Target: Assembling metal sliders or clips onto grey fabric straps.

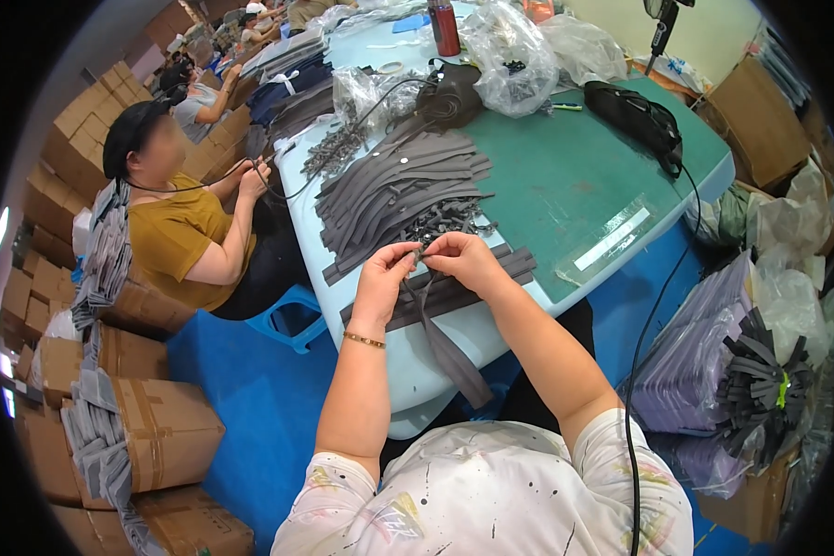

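Note:
At the table's near edge, my left hand [386, 276] and my right hand [463, 259] meet fingertip to fingertip, both closed in a pinch. Between them is the upper end of a dark grey fabric strap [452, 357], which hangs down over the edge toward my lap. A small piece at the pinched end is too small to make out. Just beyond my fingers lies a heap of small dark pieces [449, 219]. A fanned pile of grey straps [389, 190] spreads behind it, and more flat straps [510, 267] lie under my hands.
A co-worker [181, 204] sits at the left side, handling a dark cord. On the green mat [547, 176] rest a black pouch [635, 125] and a clear tape strip. Plastic bags [510, 60] and a red bottle [443, 28] stand farther back. Cartons [171, 431] fill the left floor.

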`<state>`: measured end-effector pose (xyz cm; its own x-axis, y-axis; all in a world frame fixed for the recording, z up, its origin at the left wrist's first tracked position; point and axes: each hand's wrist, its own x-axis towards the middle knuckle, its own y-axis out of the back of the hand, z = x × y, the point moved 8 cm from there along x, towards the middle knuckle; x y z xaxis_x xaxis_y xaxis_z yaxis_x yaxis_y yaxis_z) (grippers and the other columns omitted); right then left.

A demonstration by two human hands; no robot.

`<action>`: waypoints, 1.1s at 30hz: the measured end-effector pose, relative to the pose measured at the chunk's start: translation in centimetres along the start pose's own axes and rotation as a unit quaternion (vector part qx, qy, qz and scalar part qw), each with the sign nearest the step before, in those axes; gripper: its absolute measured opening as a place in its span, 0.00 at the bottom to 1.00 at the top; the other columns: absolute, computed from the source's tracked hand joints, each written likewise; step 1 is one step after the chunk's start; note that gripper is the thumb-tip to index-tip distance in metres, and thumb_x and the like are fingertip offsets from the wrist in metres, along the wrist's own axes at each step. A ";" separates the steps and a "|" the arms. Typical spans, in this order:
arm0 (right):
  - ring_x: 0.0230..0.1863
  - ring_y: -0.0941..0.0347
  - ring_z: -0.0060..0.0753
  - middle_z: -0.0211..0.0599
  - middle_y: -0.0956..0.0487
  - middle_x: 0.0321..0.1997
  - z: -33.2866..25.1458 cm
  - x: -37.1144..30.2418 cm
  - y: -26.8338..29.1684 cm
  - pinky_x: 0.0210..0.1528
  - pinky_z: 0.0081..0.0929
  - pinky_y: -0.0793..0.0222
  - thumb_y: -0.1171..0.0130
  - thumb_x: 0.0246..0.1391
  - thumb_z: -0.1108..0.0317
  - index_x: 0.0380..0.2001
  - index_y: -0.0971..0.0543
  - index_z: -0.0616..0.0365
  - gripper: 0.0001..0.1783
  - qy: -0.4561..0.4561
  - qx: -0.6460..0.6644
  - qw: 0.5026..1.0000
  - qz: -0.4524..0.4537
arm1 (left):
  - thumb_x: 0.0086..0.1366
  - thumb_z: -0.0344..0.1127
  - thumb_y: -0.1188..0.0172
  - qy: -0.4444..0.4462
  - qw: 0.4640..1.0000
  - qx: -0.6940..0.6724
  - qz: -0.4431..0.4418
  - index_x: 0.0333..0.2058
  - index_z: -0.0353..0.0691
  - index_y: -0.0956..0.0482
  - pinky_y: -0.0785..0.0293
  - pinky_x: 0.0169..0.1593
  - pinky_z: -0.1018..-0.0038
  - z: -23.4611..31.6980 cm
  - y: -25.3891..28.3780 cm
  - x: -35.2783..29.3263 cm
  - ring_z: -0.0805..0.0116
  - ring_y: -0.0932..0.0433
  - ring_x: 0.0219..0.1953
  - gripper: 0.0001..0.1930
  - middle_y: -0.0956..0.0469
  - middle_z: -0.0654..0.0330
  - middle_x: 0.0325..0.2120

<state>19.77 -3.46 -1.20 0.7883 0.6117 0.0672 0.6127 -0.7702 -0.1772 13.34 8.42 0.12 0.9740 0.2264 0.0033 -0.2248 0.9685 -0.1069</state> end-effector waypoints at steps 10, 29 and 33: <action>0.25 0.31 0.14 0.28 0.24 0.25 -0.2 -0.2 -0.1 0.26 0.13 0.36 0.37 0.45 0.74 0.27 0.27 0.60 0.08 -0.020 0.022 1.000 -0.009 | 0.60 0.27 0.44 0.074 0.987 -0.142 -0.015 0.42 0.35 0.25 0.35 0.32 0.86 -0.8 -0.4 -0.3 0.81 0.32 0.28 0.11 0.26 0.67 0.28; 0.27 0.32 0.13 0.24 0.26 0.26 -1.2 -0.3 0.1 0.28 0.13 0.36 0.39 0.46 0.74 0.38 0.26 0.58 0.14 0.037 0.024 0.999 0.024 | 0.59 0.27 0.44 -0.037 0.997 -0.066 0.025 0.42 0.36 0.25 0.31 0.36 0.84 1.2 -1.1 -0.5 0.79 0.28 0.30 0.11 0.25 0.66 0.31; 0.29 0.31 0.13 0.23 0.27 0.26 -1.0 -0.2 -0.3 0.31 0.13 0.34 0.40 0.48 0.74 0.46 0.26 0.58 0.19 0.036 0.008 0.999 -0.002 | 0.59 0.27 0.43 0.048 0.992 -0.106 0.038 0.40 0.34 0.26 0.28 0.36 0.81 -0.3 0.3 -0.5 0.76 0.26 0.30 0.10 0.24 0.63 0.30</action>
<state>19.50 -3.56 -0.19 0.7877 0.6004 0.1378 0.6159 -0.7638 -0.1932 12.83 8.56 -0.23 0.9548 0.2775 -0.1066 -0.2971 0.9030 -0.3103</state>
